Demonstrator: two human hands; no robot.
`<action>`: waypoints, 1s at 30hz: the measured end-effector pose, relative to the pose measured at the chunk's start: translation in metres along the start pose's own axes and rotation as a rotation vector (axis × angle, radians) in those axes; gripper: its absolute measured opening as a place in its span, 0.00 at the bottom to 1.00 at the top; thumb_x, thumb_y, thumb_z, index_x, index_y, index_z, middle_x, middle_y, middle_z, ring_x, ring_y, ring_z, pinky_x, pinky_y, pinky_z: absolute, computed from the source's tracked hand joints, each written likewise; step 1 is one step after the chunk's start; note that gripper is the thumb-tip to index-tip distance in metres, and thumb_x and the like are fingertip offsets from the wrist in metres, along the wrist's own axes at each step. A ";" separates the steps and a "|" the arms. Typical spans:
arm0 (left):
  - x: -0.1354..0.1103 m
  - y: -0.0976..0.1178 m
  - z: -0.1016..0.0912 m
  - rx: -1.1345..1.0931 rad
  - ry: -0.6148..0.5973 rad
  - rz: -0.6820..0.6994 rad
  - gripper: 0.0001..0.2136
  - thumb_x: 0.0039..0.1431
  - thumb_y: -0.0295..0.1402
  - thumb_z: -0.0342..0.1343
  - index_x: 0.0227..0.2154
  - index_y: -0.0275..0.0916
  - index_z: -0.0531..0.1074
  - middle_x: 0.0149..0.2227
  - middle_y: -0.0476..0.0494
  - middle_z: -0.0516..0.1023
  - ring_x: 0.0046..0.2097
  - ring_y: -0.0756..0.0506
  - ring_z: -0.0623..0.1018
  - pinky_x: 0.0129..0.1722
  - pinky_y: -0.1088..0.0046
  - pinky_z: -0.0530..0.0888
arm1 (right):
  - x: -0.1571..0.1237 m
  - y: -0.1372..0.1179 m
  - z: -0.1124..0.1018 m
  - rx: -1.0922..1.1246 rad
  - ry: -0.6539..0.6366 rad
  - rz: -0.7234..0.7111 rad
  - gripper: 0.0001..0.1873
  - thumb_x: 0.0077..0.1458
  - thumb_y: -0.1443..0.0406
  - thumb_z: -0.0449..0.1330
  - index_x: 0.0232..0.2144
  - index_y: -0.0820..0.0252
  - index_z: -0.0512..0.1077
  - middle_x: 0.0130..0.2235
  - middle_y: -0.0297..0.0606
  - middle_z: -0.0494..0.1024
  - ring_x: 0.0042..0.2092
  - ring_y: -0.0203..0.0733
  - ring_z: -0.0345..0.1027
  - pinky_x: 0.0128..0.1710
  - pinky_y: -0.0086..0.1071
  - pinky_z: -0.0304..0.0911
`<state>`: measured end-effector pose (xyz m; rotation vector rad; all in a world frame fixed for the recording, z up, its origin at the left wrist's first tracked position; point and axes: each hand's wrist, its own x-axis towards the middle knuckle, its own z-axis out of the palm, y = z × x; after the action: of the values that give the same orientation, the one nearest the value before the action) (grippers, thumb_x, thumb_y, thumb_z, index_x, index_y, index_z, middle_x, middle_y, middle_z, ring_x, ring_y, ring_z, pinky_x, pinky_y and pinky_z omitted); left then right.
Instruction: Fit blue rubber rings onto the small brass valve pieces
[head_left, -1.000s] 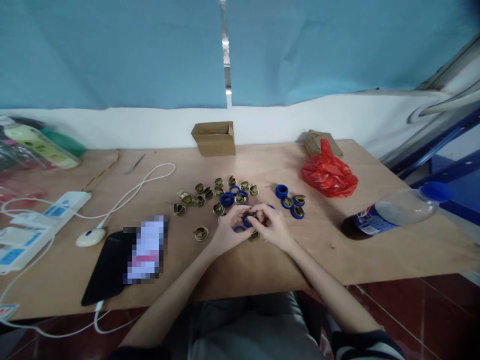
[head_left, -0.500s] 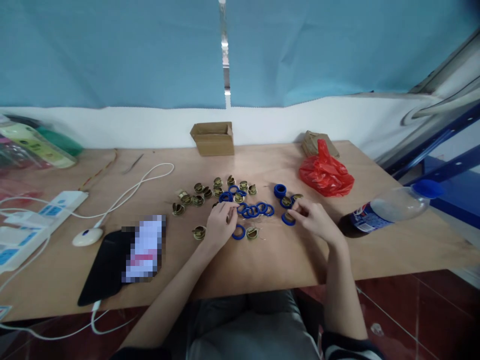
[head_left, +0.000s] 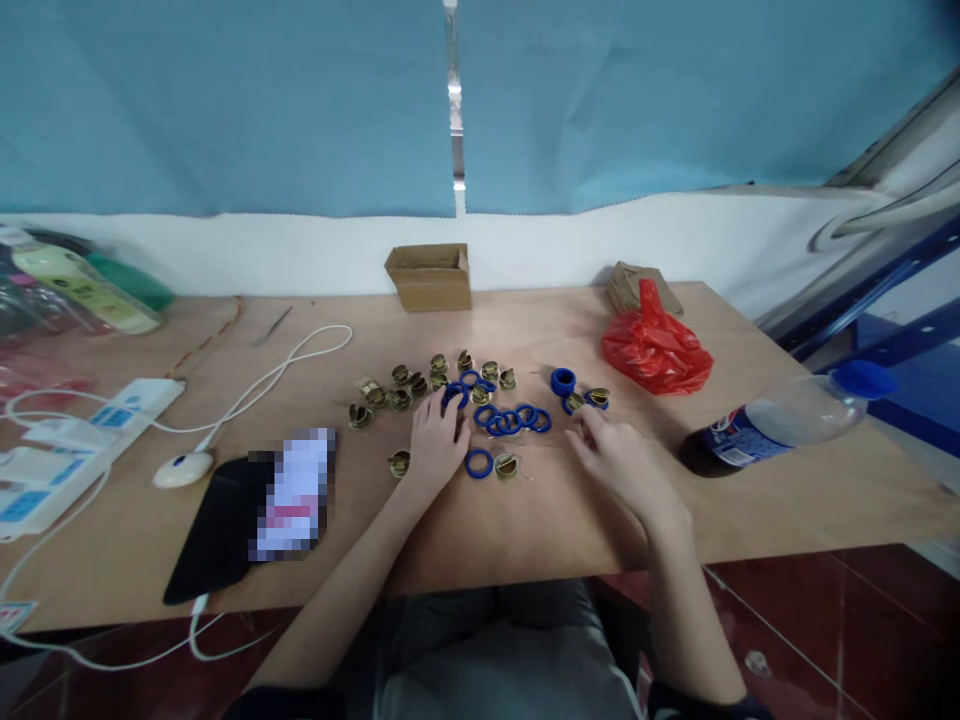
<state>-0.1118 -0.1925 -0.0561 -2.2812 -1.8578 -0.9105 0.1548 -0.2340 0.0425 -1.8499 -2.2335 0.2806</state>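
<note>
My left hand (head_left: pixel 436 442) rests on the wooden table (head_left: pixel 525 520) with its fingers reaching into a cluster of brass fittings (head_left: pixel 409 383) and blue rings (head_left: pixel 510 418). Whether it grips a piece I cannot make out. My right hand (head_left: pixel 619 455) lies further right, fingers extended toward a small group of assembled ring-and-brass pieces (head_left: pixel 589 399) beside a stack of blue rings (head_left: pixel 562 381). One loose blue ring (head_left: pixel 478 463) and a brass piece (head_left: pixel 506 466) lie between my hands.
A red plastic bag (head_left: pixel 656 350) and a lying bottle (head_left: pixel 780 422) are on the right. A small cardboard box (head_left: pixel 429 275) stands at the back. On the left are a black pad (head_left: pixel 217 530), a white mouse-like device (head_left: pixel 182 468), cables and power strips (head_left: pixel 67 450).
My hands parted from the middle. The right hand went to the finished pieces on the right, then drew back slightly. The left hand moved forward into the brass cluster.
</note>
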 end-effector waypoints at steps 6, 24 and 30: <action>0.003 -0.006 0.000 -0.018 -0.039 -0.002 0.18 0.61 0.29 0.54 0.54 0.37 0.71 0.57 0.32 0.72 0.55 0.32 0.73 0.56 0.54 0.70 | 0.052 -0.026 0.023 -0.045 -0.105 -0.373 0.03 0.64 0.68 0.56 0.38 0.61 0.70 0.42 0.46 0.77 0.39 0.45 0.72 0.36 0.33 0.59; 0.004 -0.006 0.001 0.006 -0.037 -0.003 0.17 0.60 0.31 0.55 0.52 0.34 0.71 0.53 0.28 0.70 0.54 0.31 0.72 0.54 0.53 0.72 | 0.124 -0.053 0.095 0.163 0.176 -0.307 0.07 0.62 0.67 0.57 0.43 0.60 0.67 0.40 0.44 0.74 0.38 0.46 0.68 0.36 0.34 0.62; 0.003 -0.007 0.002 -0.003 -0.039 -0.014 0.17 0.60 0.31 0.55 0.52 0.35 0.71 0.54 0.28 0.70 0.54 0.32 0.72 0.54 0.53 0.71 | 0.130 -0.051 0.104 0.232 0.225 -0.409 0.05 0.60 0.72 0.54 0.38 0.58 0.66 0.43 0.45 0.72 0.44 0.47 0.67 0.44 0.37 0.63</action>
<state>-0.1170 -0.1873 -0.0579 -2.3070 -1.8916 -0.8777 0.0537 -0.1164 -0.0352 -1.2107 -2.2444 0.2319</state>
